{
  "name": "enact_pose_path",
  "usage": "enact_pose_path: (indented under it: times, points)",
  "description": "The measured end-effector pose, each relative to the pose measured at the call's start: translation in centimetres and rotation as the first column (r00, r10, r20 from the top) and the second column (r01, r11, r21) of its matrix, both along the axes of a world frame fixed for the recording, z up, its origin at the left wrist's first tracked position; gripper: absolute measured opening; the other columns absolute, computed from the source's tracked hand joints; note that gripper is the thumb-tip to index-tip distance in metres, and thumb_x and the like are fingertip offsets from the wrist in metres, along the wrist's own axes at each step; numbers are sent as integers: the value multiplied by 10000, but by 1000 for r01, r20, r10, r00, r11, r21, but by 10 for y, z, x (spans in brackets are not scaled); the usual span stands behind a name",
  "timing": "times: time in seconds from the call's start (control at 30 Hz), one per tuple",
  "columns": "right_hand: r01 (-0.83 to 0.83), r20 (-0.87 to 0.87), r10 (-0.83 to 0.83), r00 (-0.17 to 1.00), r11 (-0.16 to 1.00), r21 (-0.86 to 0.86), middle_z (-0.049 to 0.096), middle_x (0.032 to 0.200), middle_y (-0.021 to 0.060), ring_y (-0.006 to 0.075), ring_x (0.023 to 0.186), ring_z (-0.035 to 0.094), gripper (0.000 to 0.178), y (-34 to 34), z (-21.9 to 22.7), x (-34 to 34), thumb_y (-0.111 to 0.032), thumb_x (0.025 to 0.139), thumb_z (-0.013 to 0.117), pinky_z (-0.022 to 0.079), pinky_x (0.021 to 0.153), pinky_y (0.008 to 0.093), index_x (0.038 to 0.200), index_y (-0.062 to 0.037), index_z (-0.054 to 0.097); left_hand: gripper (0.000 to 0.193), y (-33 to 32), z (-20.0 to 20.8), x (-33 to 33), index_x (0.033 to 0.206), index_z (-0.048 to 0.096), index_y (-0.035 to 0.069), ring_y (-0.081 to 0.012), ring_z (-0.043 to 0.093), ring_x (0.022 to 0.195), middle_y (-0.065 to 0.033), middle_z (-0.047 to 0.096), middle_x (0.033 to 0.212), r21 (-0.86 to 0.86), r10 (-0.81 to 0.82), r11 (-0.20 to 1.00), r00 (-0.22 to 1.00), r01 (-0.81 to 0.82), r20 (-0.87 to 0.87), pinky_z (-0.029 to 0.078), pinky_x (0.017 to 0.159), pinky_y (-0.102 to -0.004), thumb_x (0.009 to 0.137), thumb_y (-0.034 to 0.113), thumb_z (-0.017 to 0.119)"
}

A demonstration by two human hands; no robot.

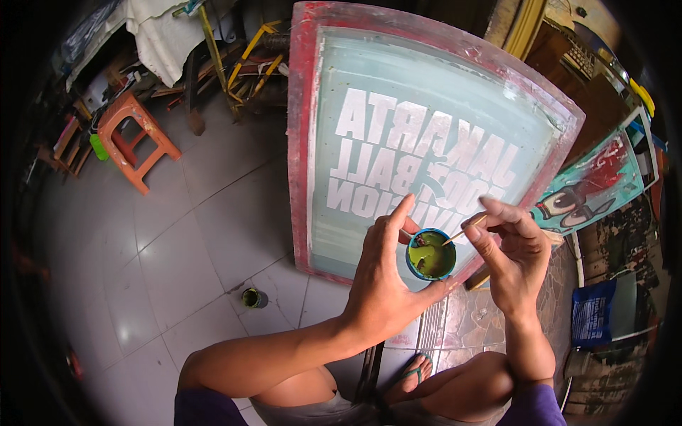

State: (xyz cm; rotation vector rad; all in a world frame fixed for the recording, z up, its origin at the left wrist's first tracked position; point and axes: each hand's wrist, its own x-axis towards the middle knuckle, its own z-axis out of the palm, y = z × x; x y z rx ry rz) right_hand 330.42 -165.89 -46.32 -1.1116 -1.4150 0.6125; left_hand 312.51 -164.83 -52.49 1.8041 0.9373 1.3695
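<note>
My left hand [383,277] is wrapped round a small round blue cup [411,271] in front of my knees. Inside lies yellow-green liquid [426,257] with darker streaks. Between thumb and fingertips, my right hand [517,255] pinches a thin wooden stick [460,235], its lower end dipping into the liquid. Just beyond both hands a large screen-printing frame [302,142] stands tilted, its wooden border painted red. Pale mirrored block lettering covers its grey-green mesh [455,78]; my hands and the cup hide part of the lower lettering.
On the tiled floor to the left sits a small dark jar [254,297] with green at its rim. An orange plastic stool [135,138] stands farther back. A painted cartoon panel [593,188] and a blue bag [593,312] are at the right. My sandalled foot [414,373] rests below the cup.
</note>
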Motion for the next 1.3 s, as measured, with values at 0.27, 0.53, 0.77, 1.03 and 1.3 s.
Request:
enact_pose_path:
  times: [0.27,0.53,0.77,1.03,1.3]
  points:
    - [-49,94,40,995,995,91,738,904,59,115,856,671,172,-3,-2,17,27,872,805,523,814,272,994,4,686,1109,0,-1,8,1602,275,13,-249,602,1147,-125,556,1224,-20,-35,999,999,34,-37,469,1052,-416,723,134,940]
    - [-9,46,5,999,996,84,728,914,51,106,867,660,169,-2,-5,23,15,891,795,520,806,271,1001,-3,668,1115,3,-1,15,1598,291,18,-231,611,1143,-114,562,1213,-17,-22,1000,999,21,-30,463,1079,-412,708,136,953]
    - [-49,151,33,988,993,104,747,900,54,111,829,671,147,2,-9,25,3,870,813,533,782,276,970,-8,705,1098,2,1,17,1594,307,27,-231,612,1147,-113,563,1211,-23,-19,1000,999,18,-39,463,1086,-417,707,115,949]
    - [-97,209,81,975,993,67,769,909,72,123,847,700,128,0,-8,24,-9,849,826,551,789,282,931,-14,729,1084,4,2,14,1594,301,15,-242,597,1122,-121,555,1212,3,-5,1000,1000,5,-30,465,1056,-429,709,65,925]
    - [-123,351,90,932,990,74,757,882,90,163,831,722,111,1,-8,18,25,813,826,556,777,292,888,-14,754,1081,2,-1,14,1602,301,35,-230,595,1156,-110,554,1221,-11,-12,1000,999,11,-40,450,1094,-412,719,62,925]
